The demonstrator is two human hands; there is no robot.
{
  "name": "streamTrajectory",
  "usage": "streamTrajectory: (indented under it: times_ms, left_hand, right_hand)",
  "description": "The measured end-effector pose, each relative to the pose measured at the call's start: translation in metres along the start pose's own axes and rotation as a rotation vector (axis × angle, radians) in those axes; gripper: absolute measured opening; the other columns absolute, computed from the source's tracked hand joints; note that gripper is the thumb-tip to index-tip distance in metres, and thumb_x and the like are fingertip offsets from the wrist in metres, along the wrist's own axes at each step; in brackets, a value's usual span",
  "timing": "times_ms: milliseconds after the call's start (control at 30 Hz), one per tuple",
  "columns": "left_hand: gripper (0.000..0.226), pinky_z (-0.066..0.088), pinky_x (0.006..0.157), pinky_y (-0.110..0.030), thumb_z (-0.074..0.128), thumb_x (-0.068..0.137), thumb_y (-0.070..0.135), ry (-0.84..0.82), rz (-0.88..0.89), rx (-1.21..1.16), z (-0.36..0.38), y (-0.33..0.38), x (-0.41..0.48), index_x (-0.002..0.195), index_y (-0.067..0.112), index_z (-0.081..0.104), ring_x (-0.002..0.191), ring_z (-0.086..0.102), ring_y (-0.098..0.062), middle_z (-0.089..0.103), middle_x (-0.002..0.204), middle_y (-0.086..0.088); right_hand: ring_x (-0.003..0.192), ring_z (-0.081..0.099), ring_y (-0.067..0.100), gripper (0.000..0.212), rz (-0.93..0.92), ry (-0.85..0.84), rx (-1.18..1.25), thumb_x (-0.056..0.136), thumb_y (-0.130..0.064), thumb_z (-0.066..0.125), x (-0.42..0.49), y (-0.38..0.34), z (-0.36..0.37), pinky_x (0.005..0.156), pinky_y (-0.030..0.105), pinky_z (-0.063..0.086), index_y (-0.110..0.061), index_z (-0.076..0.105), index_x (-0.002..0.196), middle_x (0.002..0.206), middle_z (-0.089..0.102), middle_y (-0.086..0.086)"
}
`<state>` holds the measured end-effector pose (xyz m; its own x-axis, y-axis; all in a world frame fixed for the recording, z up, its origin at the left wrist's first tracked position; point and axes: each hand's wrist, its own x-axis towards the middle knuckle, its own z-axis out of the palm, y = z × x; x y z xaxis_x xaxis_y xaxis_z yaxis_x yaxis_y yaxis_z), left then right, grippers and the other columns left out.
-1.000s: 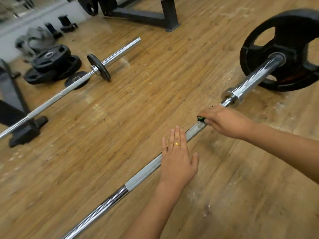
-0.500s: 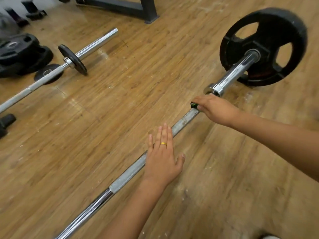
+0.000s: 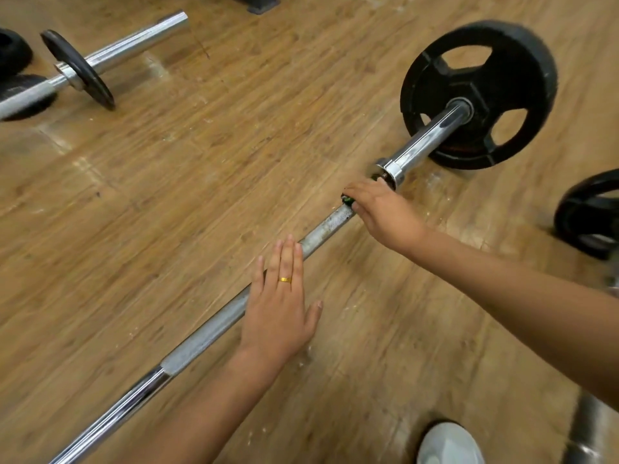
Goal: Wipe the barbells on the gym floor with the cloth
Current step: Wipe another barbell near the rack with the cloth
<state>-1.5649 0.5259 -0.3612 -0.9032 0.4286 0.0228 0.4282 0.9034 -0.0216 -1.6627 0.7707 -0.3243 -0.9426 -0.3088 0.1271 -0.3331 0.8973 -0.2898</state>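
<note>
Right hand (image 3: pixel 385 212) slid cloth (image 3: pixel 347 199) nearer collar (image 3: pixel 390 170); left hand (image 3: pixel 278 309) flat on barbell (image 3: pixel 207 334).

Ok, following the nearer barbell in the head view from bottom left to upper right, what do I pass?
In order: shiny chrome shaft → grey knurled grip → left hand lying flat on it → right hand gripping the dark green cloth → chrome collar → chrome sleeve → large black three-hole weight plate.
</note>
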Motion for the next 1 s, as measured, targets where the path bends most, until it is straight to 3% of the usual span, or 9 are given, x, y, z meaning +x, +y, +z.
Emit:
streamTrajectory:
  times_ms: [133,233,367,600,700,833,1000]
  left_hand:
    - [0.092,0.011,0.124,-0.055,0.035,0.095,0.059,0.008,-0.016,0.010,0.000,0.007,-0.002,0.158,-0.002,0.010,0.156,0.001,-0.031,0.000,0.167,-0.020]
    - [0.090,0.013,0.124,-0.055,0.035,0.095,0.059,0.027,-0.011,0.012,0.002,0.009,-0.004,0.158,-0.002,0.012,0.156,0.003,-0.030,0.003,0.167,-0.020]
    - [0.091,0.014,0.124,-0.054,0.035,0.095,0.058,0.033,0.002,0.025,0.002,0.008,-0.005,0.158,-0.002,0.010,0.156,0.004,-0.031,0.002,0.167,-0.020]
    - [0.089,0.009,0.125,-0.052,0.035,0.096,0.057,0.058,0.007,0.060,0.004,0.002,-0.002,0.158,-0.002,0.011,0.156,0.004,-0.030,0.004,0.168,-0.019]
    - [0.089,0.007,0.125,-0.052,0.037,0.096,0.055,0.066,0.029,0.105,0.004,-0.003,0.000,0.158,-0.004,0.010,0.156,0.002,-0.031,0.002,0.167,-0.021]
    - [0.089,0.006,0.125,-0.052,0.035,0.097,0.055,0.059,0.011,0.116,0.004,-0.009,0.005,0.158,-0.003,0.008,0.156,0.002,-0.031,0.002,0.167,-0.020]
    - [0.088,0.010,0.125,-0.053,0.030,0.097,0.057,0.026,0.015,0.110,0.002,-0.022,0.012,0.158,-0.002,0.009,0.156,0.001,-0.031,0.003,0.168,-0.018]
  right_hand:
    - [0.121,0.059,0.032,0.033,-0.207,-0.016,0.070,0.095,-0.012,0.056,-0.018,-0.038,0.024,0.111,0.047,0.032,-0.002,0.066,0.125,0.126,0.067,0.012]
    - [0.120,0.059,0.026,0.033,-0.262,-0.034,0.054,0.097,-0.016,0.053,-0.015,-0.026,0.022,0.116,0.034,0.024,-0.007,0.065,0.127,0.127,0.066,0.007]
    - [0.118,0.059,0.025,0.029,-0.149,0.021,0.066,0.101,-0.013,0.051,-0.008,-0.008,0.019,0.116,0.029,0.018,-0.007,0.063,0.126,0.123,0.066,0.006]
    - [0.130,0.051,0.024,0.032,0.121,0.134,0.153,0.103,-0.007,0.047,-0.002,0.018,0.017,0.121,0.043,0.017,-0.006,0.061,0.132,0.132,0.061,0.006]
    - [0.128,0.052,0.028,0.031,0.043,0.142,0.117,0.102,-0.010,0.048,-0.003,0.000,0.027,0.119,0.053,0.026,-0.003,0.063,0.128,0.129,0.064,0.009]
    - [0.129,0.052,0.025,0.034,-0.222,0.050,0.110,0.102,-0.017,0.050,-0.002,-0.008,0.032,0.118,0.045,0.029,-0.005,0.061,0.131,0.133,0.062,0.008]
    - [0.111,0.059,0.030,0.025,-0.028,0.123,0.085,0.101,-0.011,0.049,0.025,0.004,0.027,0.106,0.038,0.031,-0.005,0.065,0.120,0.117,0.067,0.008]
